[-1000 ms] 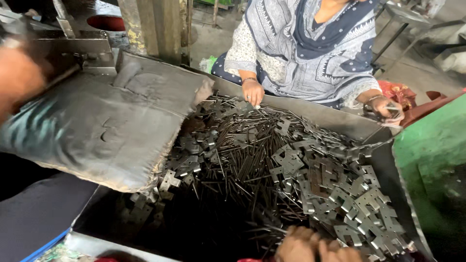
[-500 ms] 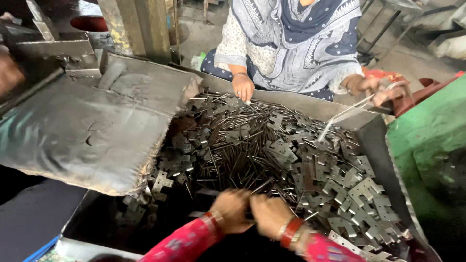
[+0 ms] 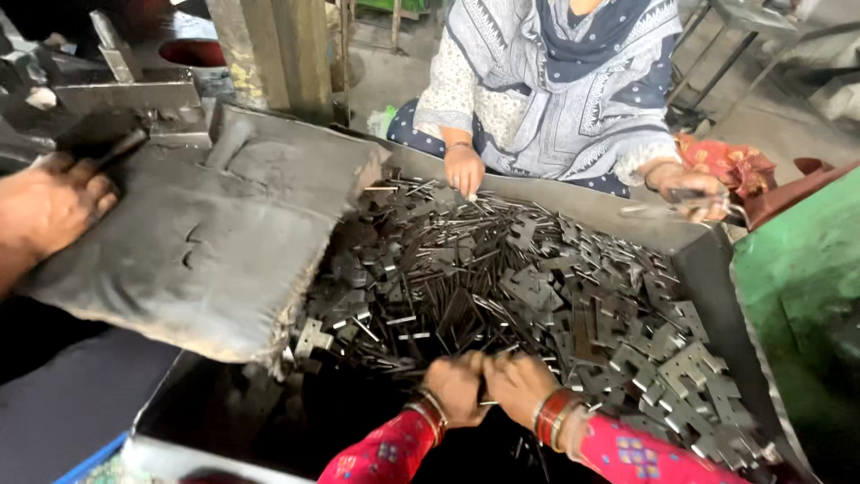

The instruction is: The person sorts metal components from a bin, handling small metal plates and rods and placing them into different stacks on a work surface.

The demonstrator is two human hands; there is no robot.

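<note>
A large metal tray (image 3: 717, 296) holds a heap of thin metal rods (image 3: 448, 278) and flat notched metal plates (image 3: 645, 350). My left hand (image 3: 455, 387) and my right hand (image 3: 521, 384), both in red patterned sleeves with bangles, are pressed together at the near edge of the heap. Their fingers are closed around a small bundle of the rods, which is mostly hidden between them.
A person in grey patterned clothes sits across the tray, one hand (image 3: 464, 168) on the far rim, the other (image 3: 690, 188) holding a thin rod. Another person's hand (image 3: 49, 206) rests at the left on a grey padded cover (image 3: 206, 242). A green surface (image 3: 806, 305) stands at the right.
My two hands have come up from the bottom edge into the heap and closed together on rods. The person opposite has kept one hand on the rim.
</note>
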